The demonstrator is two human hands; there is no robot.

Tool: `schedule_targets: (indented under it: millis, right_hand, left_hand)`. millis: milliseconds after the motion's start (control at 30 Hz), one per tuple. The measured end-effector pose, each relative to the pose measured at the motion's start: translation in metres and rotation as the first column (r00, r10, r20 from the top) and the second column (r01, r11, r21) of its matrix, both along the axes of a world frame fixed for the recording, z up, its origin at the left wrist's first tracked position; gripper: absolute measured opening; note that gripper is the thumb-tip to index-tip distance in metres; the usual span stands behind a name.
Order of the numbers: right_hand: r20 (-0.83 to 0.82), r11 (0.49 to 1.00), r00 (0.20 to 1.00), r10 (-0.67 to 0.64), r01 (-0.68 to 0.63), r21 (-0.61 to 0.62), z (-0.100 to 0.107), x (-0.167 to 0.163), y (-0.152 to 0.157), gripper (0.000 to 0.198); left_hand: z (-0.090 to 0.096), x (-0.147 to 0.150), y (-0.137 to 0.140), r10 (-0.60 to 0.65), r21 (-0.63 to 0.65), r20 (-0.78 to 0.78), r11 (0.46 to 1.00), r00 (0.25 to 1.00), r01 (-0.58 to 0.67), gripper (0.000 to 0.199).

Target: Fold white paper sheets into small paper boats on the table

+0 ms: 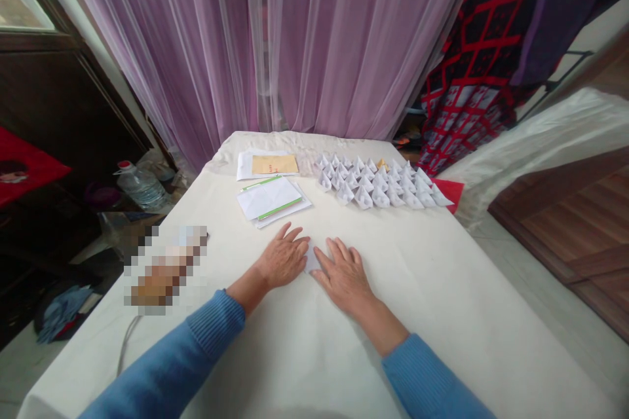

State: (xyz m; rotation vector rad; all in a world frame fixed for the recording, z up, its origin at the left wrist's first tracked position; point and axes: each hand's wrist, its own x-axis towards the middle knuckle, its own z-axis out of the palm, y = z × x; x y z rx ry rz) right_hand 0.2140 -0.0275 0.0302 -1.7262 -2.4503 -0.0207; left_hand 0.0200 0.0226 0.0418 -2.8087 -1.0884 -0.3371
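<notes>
A small piece of folded white paper (311, 259) lies on the white-covered table, partly hidden under my fingers. My left hand (284, 258) rests at its left side, fingers stretched out and fingertips touching it. From the right, my right hand (344, 276) lies flat with its fingers spread, thumb and index at the paper's edge. Farther off to the right stand several folded paper boats (363, 198) in rows, nearly all white, with one yellowish boat (382, 164) at the back. Beyond my left hand is a stack of white sheets (270, 198) with green strips.
A yellow paper (275, 164) lies on white sheets at the table's back left. On the left, a blurred-out object (167, 268) has a cable (126, 344) beside it. Something red (449, 193) lies by the boats. Purple curtains (354, 46) hang behind the table (314, 366).
</notes>
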Motion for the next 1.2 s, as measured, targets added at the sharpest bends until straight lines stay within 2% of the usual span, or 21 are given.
schedule_targets:
  millis: [267, 500, 700, 867, 1100, 1200]
  right_hand:
    - [-0.005, 1.0, 1.0, -0.031, 0.031, -0.004, -0.005, 0.01, -0.014, 0.046]
    - [-0.014, 0.999, 0.999, -0.043, 0.043, -0.012, -0.006, 0.01, -0.014, 0.047]
    - [-0.016, 0.999, 0.999, -0.045, 0.045, 0.005, -0.008, 0.01, -0.015, 0.046]
    - [-0.012, 0.999, 0.999, -0.045, 0.045, 0.004, -0.006, 0.009, -0.015, 0.046]
    - [-0.029, 0.999, 0.999, -0.044, 0.045, 0.009, -0.008, 0.01, -0.016, 0.045]
    - [-0.043, 0.999, 0.998, -0.038, 0.038, 0.006, -0.007, 0.011, -0.014, 0.044]
  left_hand:
    - [0.002, -0.004, -0.003, -0.016, -0.009, -0.018, 1.0, 1.0, 0.016, 0.017]
    - [-0.009, -0.025, -0.021, 0.018, -0.017, 0.047, 1.0, 0.999, -0.017, 0.024]
    - [-0.006, -0.036, -0.037, 0.039, -0.026, 0.042, 0.999, 0.998, -0.037, 0.029]
    - [-0.006, -0.042, -0.045, 0.048, -0.018, 0.037, 0.999, 0.998, -0.048, 0.026]
    - [-0.002, -0.034, -0.051, 0.072, -0.009, 0.055, 0.997, 0.996, -0.072, 0.041]
    - [-0.006, -0.028, -0.056, 0.108, -0.012, 0.083, 0.994, 0.991, -0.108, 0.039]
